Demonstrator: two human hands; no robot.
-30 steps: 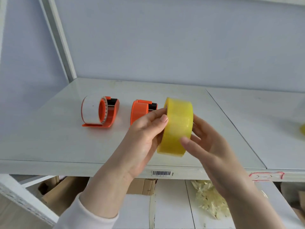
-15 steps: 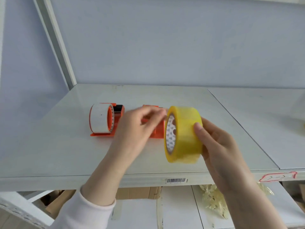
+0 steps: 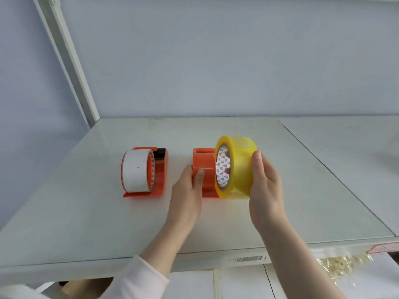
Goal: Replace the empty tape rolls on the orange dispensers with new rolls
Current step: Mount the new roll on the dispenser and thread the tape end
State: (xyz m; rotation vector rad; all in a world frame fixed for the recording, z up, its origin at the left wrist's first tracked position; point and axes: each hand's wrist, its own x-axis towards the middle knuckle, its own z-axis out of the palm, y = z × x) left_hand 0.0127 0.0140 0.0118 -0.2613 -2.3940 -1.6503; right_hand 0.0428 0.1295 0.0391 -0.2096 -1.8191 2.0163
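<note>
Head cam: L hand (image 3: 187, 193) grips orange dispenser (image 3: 204, 164), R hand (image 3: 266, 190) holds yellow roll (image 3: 239, 167) beside it.

- One wide-angle camera, worn on the head, looked forward and down across a white shelf (image 3: 86, 212) toward the pale wall (image 3: 216, 61).
- It sat close: left hand (image 3: 185, 195) on an orange dispenser (image 3: 205, 162) and right hand (image 3: 265, 190) on a yellow tape roll (image 3: 239, 167) filled mid-frame.

Yellow tape roll (image 3: 239, 169): glossy, translucent plastic film on a printed paper core (image 3: 222, 169). Left dispenser (image 3: 160, 180) and right dispenser (image 3: 204, 163): smooth orange plastic, slight sheen. White roll (image 3: 136, 169): matt paper. Shelf (image 3: 86, 212): smooth, faintly glossy. My sleeve (image 3: 140, 277): soft pale cloth.
</note>
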